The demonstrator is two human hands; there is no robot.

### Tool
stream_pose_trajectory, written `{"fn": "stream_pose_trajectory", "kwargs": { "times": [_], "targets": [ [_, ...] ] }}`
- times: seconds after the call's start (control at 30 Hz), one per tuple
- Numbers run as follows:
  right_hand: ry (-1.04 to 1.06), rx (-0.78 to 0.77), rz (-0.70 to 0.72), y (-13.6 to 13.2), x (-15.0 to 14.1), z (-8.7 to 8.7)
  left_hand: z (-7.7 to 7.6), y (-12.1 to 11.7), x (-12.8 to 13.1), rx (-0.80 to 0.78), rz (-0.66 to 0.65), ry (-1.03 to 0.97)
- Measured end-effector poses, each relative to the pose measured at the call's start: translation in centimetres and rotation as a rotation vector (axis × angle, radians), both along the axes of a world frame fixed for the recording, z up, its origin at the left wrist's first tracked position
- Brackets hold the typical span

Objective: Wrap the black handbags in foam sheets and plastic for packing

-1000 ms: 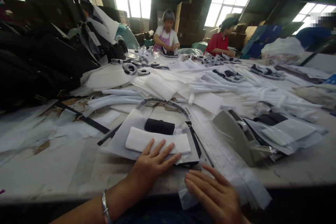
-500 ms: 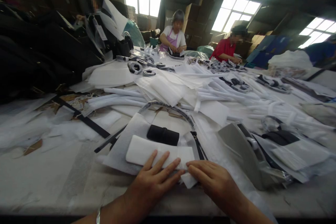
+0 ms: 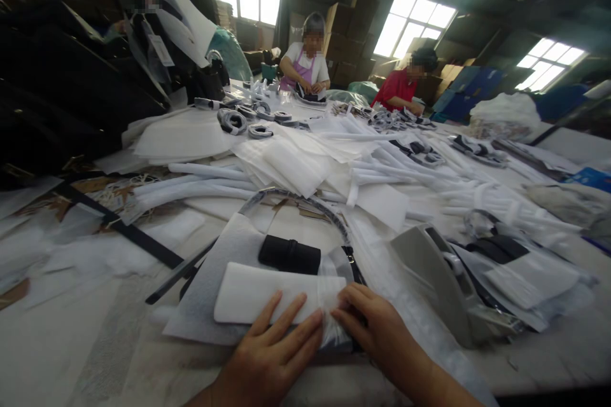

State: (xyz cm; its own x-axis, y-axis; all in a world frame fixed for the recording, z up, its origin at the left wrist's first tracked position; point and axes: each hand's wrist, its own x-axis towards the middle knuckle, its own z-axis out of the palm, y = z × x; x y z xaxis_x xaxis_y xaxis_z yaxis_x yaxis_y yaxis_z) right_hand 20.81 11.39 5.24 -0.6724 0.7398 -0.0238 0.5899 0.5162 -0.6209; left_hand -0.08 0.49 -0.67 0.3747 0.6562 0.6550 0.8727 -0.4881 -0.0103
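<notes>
A black handbag lies on the table before me, mostly hidden under a thin white foam sheet (image 3: pixel 203 292). Its curved handle (image 3: pixel 312 198), wrapped in clear film, arches away from me. A black flap or strap piece (image 3: pixel 289 254) shows above a folded white foam pad (image 3: pixel 258 296). My left hand (image 3: pixel 274 356) lies with spread fingers on the pad's lower edge. At the pad's right end, my right hand (image 3: pixel 377 331) has thumb and fingers pinched on clear plastic film (image 3: pixel 329 302) that covers that end. The film's far edge is hidden under the fingers.
A grey tape dispenser (image 3: pixel 434 286) stands to the right, beside another partly wrapped bag (image 3: pixel 496 248). White foam tubes and sheets (image 3: pixel 296 162) cover the middle. Black bags (image 3: pixel 71 95) are heaped at left. Two people (image 3: pixel 305 67) work across the table.
My right hand has moved from the table edge up to the pad's right end, bringing the plastic film onto it. My left hand stays on the pad. The view has shifted slightly.
</notes>
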Motion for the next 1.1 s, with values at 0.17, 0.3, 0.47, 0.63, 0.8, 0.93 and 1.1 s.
{"fn": "stream_pose_trajectory", "kwargs": {
  "times": [0.17, 0.3, 0.47, 0.63, 0.8, 0.93, 1.1],
  "targets": [
    [-0.030, -0.064, -0.051, 0.3, -0.5, -0.1, 0.3, 0.2, 0.1, 0.034, -0.014, -0.037],
    [-0.027, -0.091, -0.085, 0.8, -0.9, -0.3, 1.0, 0.5, -0.1, 0.043, -0.017, -0.072],
    [0.068, -0.199, -0.111, 1.3, -0.9, -0.8, 1.8, 0.6, -0.5, 0.013, -0.028, 0.110],
    [0.120, -0.143, -0.145, 1.7, -0.9, -1.1, 1.2, 1.0, -0.2, 0.095, -0.010, 0.063],
    [0.162, -0.055, -0.173, 2.2, -1.6, -1.2, 1.5, 1.1, 0.1, 0.052, 0.005, 0.118],
    [0.183, 0.045, -0.186, 1.9, -0.8, -0.1, 1.6, 1.0, 0.0, 0.046, 0.019, 0.126],
    [0.187, 0.234, -0.451, 2.3, 6.9, 3.2, 1.6, 1.1, -0.7, 0.023, -0.001, 0.345]
  ]
}}
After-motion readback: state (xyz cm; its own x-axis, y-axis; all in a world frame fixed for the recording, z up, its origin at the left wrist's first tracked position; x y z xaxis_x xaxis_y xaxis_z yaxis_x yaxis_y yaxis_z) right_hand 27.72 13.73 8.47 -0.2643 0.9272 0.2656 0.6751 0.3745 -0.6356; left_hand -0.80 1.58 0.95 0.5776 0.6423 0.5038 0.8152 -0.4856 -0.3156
